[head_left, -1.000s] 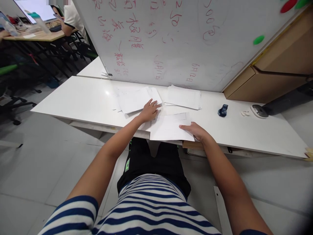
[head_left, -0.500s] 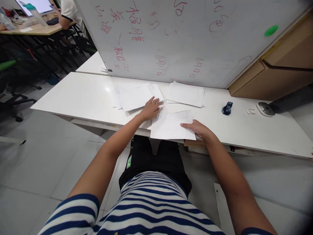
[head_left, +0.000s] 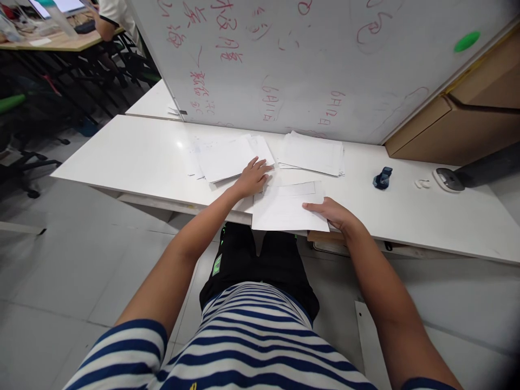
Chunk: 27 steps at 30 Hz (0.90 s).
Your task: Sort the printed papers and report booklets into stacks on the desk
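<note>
A sheet of white paper (head_left: 286,208) with a printed box near its far edge lies at the front of the white table, slightly over the edge. My right hand (head_left: 335,212) grips its right side, thumb on top and fingers underneath. My left hand (head_left: 254,177) rests with fingers spread at the right corner of a spread paper stack (head_left: 225,158), close to the sheet's upper left corner. Behind the held sheet sits another paper stack (head_left: 312,154), its edges uneven. Whether the held paper is one sheet or several, I cannot tell.
A whiteboard (head_left: 300,70) with red writing stands along the table's (head_left: 122,157) back. To the right are a dark blue strap-like item (head_left: 382,177), a small white piece (head_left: 422,184), a grey-and-white oval device (head_left: 448,180) and cardboard boxes (head_left: 422,130). A person (head_left: 117,19) sits at a far desk.
The view has shifted slightly. Both hands keep almost the same places, the left spread by the stack and the right holding the sheet of paper.
</note>
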Motion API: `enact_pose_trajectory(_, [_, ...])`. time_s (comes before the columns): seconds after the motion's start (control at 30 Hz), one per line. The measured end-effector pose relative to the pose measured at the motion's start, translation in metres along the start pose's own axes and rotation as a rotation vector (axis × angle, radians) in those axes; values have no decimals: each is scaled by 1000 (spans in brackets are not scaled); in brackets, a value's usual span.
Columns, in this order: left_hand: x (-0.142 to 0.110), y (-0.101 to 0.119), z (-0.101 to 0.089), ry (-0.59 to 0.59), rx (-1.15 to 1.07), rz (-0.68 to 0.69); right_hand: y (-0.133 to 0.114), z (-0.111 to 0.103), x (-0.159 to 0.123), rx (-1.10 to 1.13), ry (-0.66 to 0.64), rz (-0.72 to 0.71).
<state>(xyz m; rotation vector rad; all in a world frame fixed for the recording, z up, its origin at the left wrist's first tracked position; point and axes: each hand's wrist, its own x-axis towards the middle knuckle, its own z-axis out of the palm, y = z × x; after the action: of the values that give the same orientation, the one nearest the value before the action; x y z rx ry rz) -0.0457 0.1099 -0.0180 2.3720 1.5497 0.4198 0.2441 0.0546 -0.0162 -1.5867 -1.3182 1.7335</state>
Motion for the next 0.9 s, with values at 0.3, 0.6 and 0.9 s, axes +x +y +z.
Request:
enact_pose_trajectory(0.3, [-2,1,2,16,51,45,-1,1,-1,11,5,21])
enact_pose_trajectory(0.6, [1,8,4,-48,160,67,2,0,2,10,16,9])
enact_pose_trajectory(0.9, [-5,6,1,140,93,56,1,1,-6,13,38,-23])
